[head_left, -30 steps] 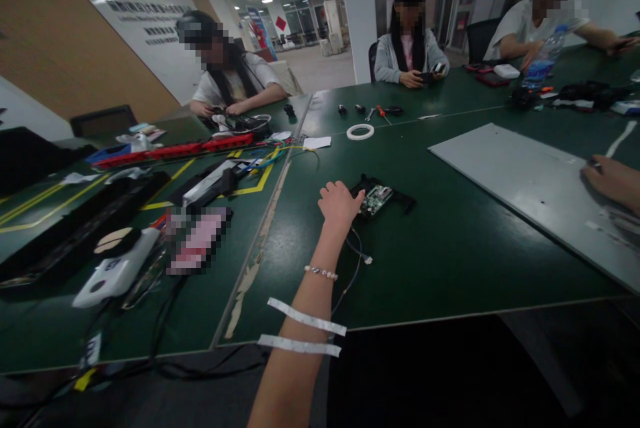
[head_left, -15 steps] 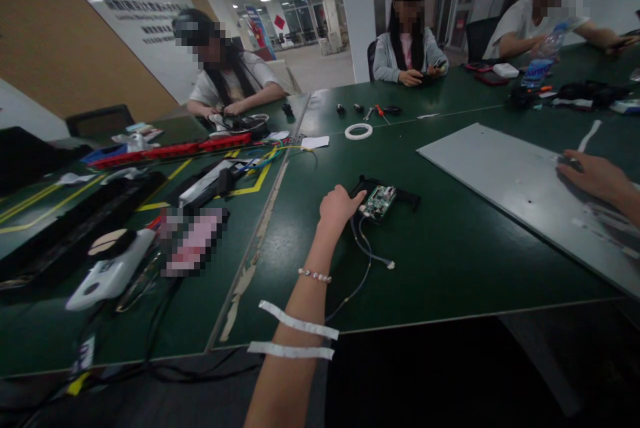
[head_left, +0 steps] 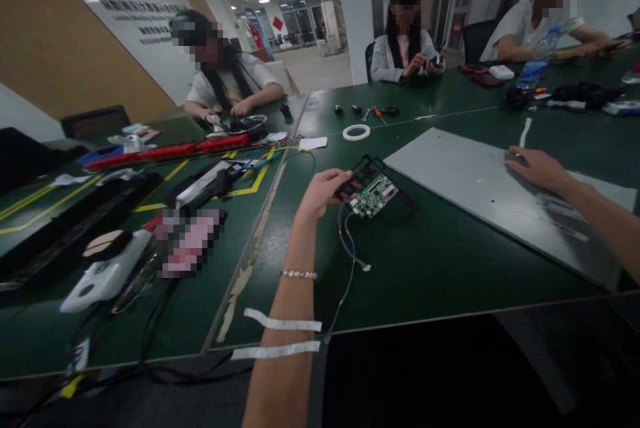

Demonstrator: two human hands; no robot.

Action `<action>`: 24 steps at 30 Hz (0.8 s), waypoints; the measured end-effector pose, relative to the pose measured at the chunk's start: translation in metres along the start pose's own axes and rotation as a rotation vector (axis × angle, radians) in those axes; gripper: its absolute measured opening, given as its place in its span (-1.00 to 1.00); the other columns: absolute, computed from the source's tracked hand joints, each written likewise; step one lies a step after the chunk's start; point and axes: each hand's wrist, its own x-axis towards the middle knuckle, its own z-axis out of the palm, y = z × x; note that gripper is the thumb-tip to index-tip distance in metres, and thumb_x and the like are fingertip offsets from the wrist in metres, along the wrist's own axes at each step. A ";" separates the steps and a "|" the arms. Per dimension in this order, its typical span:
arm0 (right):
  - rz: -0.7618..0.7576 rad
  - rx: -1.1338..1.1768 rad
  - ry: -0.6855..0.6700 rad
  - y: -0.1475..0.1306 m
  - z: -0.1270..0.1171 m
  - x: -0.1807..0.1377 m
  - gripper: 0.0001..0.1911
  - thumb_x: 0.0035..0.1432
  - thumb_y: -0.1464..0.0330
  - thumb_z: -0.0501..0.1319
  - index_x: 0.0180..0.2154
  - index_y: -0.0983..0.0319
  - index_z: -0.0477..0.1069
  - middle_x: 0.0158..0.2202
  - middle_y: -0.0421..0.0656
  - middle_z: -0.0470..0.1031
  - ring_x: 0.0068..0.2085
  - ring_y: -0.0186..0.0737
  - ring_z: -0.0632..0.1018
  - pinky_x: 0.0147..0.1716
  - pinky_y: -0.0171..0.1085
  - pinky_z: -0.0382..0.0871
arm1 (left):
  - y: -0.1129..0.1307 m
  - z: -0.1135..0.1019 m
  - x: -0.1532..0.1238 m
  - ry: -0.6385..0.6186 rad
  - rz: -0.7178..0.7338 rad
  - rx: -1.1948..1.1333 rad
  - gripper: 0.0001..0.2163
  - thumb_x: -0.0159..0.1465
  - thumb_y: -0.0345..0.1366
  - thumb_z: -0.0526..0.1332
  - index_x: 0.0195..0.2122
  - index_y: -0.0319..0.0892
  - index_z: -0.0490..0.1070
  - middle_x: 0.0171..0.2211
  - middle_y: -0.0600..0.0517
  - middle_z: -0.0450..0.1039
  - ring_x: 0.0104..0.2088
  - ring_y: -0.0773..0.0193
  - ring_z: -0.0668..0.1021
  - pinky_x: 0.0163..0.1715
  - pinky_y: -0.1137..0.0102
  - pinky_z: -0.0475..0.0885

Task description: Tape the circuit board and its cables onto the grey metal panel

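Note:
My left hand pinches the left end of a black plastic bracket, raised a little above the green table. A green circuit board sits on this bracket. From the board a thin grey cable with a white plug hangs down towards the table's near edge. To the right, my right hand grips the far edge of a large grey flat panel; its fingertips are partly hidden. A white tape strip sticks up beside those fingers. Two white tape strips cling to my left forearm.
A white tape roll lies beyond my left hand, with screwdrivers farther back. On the left are a pink phone, a white device and a long black housing. Several people sit across the table.
My left hand has lifted and tilted the bracket with its board, turning the board more towards me. My right hand and the grey panel have moved left, nearer the board.

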 end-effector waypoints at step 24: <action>-0.659 0.298 -0.064 -0.197 0.001 0.005 -0.41 0.26 0.07 -0.02 0.25 0.14 0.13 0.16 -0.11 0.28 0.12 -0.05 0.34 0.11 -0.01 0.24 | -0.015 0.022 0.006 -0.154 -0.032 0.214 -0.77 0.12 -0.14 0.26 -0.42 -0.23 0.48 -0.46 0.02 0.53 -0.64 0.48 0.41 -0.65 0.55 0.23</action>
